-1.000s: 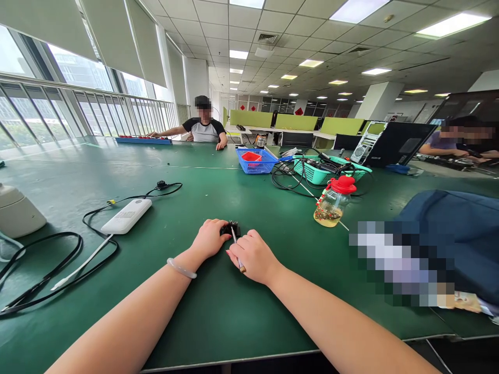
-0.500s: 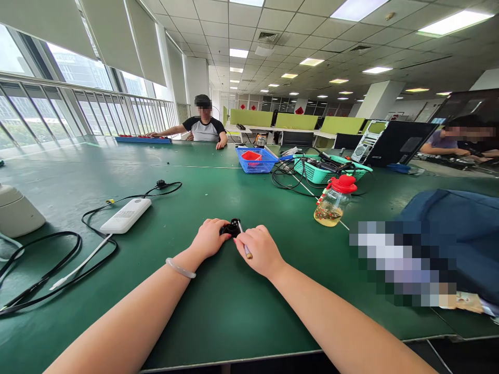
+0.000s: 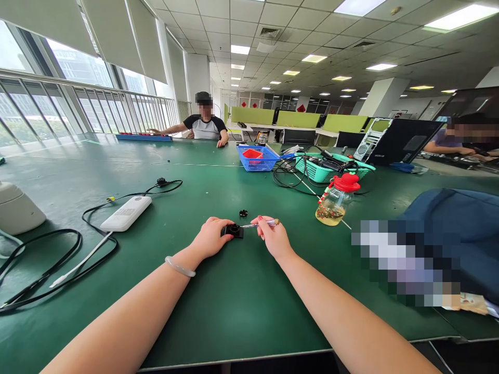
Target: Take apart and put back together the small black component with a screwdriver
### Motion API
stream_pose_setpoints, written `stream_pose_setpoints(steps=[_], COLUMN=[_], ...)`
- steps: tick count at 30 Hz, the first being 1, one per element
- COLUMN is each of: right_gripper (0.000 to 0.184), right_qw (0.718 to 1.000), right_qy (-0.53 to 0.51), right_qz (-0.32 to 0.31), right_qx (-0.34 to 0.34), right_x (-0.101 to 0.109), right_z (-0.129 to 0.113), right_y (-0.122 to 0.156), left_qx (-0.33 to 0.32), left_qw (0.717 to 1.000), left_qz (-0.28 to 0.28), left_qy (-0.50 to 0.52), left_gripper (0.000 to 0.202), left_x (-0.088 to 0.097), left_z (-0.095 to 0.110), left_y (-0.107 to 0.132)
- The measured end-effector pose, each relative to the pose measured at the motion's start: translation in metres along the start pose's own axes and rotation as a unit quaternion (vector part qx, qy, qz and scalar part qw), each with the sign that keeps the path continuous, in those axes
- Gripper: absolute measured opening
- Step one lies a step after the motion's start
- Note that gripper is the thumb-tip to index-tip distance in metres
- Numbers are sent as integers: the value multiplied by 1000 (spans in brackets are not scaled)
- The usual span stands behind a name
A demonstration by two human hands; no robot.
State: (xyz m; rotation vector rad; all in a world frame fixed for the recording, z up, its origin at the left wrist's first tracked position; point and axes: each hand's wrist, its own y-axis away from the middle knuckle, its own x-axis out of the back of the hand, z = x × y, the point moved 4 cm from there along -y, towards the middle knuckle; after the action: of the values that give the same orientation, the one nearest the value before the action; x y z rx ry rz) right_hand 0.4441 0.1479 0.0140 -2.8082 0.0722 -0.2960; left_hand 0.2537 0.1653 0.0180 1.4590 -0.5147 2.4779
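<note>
On the green table, my left hand grips a small black part with a round opening, its fingers closed over the left side. My right hand pinches a slim screwdriver with a clear handle and a thin metal shaft. It lies nearly level, its tip pointing left at the black part's edge; whether they touch I cannot tell. Just beyond the part, a small dark round piece rests loose on the table.
A white power bank with cables lies left. Right of my hands stand a red-lidded bottle and a dark blue bag. Farther back are a blue basket and a green basket. A person sits across the table.
The screwdriver has swung from a steep angle over the black part to nearly level at its right. My right hand moved right. The round piece now lies apart, beyond the part.
</note>
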Motion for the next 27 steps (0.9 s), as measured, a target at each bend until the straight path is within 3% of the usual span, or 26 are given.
stream_pose_setpoints(steps=[5, 9, 14, 20, 27], right_gripper=[39, 30, 27, 29, 29], right_qw=[999, 999, 998, 970, 950], right_qy=[17, 49, 37, 163, 210], right_qz=[-30, -3, -16, -84, -52], right_qx=[-30, -12, 42, 159, 226], right_x=[-2, 1, 2, -8, -7], right_z=[3, -9, -22, -34, -38], right_y=[-2, 4, 9, 17, 21], left_qx=[-8, 0, 9, 10, 7], left_qw=[1000, 1000, 1000, 1000, 1000], left_qz=[4, 5, 11, 9, 2], left_qy=[9, -2, -3, -2, -3], left_gripper=[34, 37, 42, 43, 42], left_x=[0, 0, 0, -1, -1], left_z=[1, -2, -6, -8, -6], left_y=[-1, -1, -2, -3, -2])
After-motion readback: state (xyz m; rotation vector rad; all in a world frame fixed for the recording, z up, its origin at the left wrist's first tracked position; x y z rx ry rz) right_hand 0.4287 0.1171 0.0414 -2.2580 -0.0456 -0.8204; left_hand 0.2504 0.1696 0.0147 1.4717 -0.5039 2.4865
